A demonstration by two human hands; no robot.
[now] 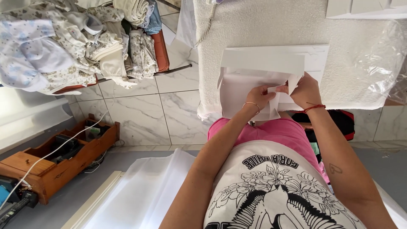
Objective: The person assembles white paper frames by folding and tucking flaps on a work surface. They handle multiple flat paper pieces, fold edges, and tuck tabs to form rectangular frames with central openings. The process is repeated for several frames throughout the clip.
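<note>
Two hands work at one flat white folded piece point(258, 80) — paper or thin card, it is hard to say which — lying at the near edge of a table covered with one white towel-like cloth point(254, 25). The left hand point(262, 95), with one thin bangle at the wrist, pinches a flap of the white piece between thumb and fingers. The right hand point(304, 91), with one red string at the wrist, is closed on the neighbouring flap, its fingertips hidden behind the paper (so the exact pinch cannot be made out). The two hands are just beside each other, almost touching.

One crumpled clear plastic sheet point(379, 59) lies on the cloth at the right, cut off by the frame edge. More white flat pieces point(364, 9) sit at the top right, also cut off, their number unclear. One chair point(159, 46) at the upper left carries a heap of pale printed baby clothes point(63, 42) — too tangled to count. One wooden tray-like box point(63, 157) stands on the floor at the left, with one white cable point(55, 148) running across it
</note>
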